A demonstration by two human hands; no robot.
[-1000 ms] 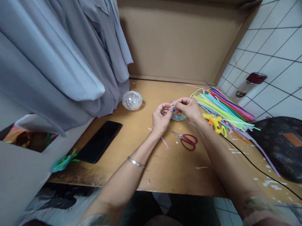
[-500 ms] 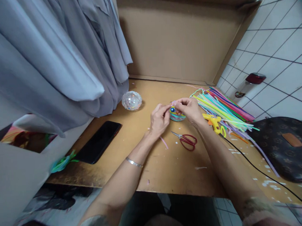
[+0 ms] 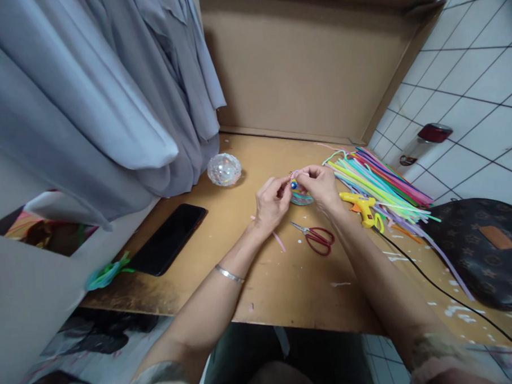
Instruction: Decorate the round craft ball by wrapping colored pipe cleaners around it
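Observation:
Both hands meet over the middle of the table. My left hand (image 3: pixel 274 200) is closed, thumb and fingertips pinched at the left side of a small colourful craft piece (image 3: pixel 301 198) with blue, yellow and teal parts. From the right, my right hand (image 3: pixel 319 184) pinches at the top of the same piece, where something pale pink shows between the fingers. The fingers hide much of the piece. Red-handled scissors (image 3: pixel 320 240) lie just below the hands, and a pink strip (image 3: pixel 279 242) lies near my left wrist.
A clear bowl-like ball (image 3: pixel 224 169) stands at the back left, a black phone (image 3: pixel 168 239) nearer. To the right lie a yellow glue gun (image 3: pixel 362 205) with a black cord, a heap of pipe cleaners (image 3: pixel 383 181) and a brown bag (image 3: pixel 479 250). Cardboard (image 3: pixel 301 65) stands behind.
Both hands keep pinching the craft piece with only slight finger movement. The left fingers sit a little further over its left side. The other things on the table stay put.

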